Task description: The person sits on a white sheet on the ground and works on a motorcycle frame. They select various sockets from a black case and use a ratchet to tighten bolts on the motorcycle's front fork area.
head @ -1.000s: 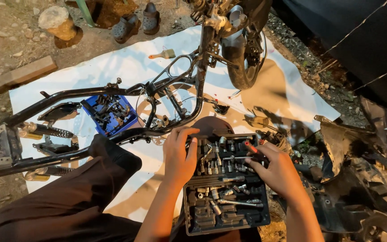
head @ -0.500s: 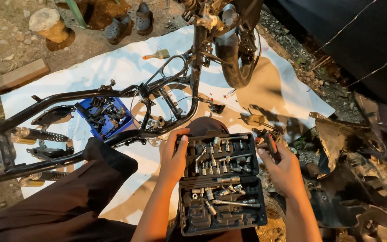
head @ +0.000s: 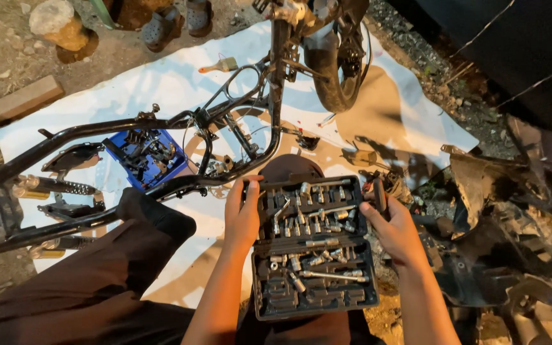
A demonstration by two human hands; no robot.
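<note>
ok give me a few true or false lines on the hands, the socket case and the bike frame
1. Both hands grip the socket case by its sides. True: left hand, right hand.
2. The case is shut. False: it lies open, sockets showing.
3. The bike frame lies on a white sheet. True.
4. The blue tray is empty. False: it holds parts.
5. The frame has both wheels. False: only one tyre shows.

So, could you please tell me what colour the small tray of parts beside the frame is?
The small tray is blue, seen best in the head view, left of the left hand.
</note>
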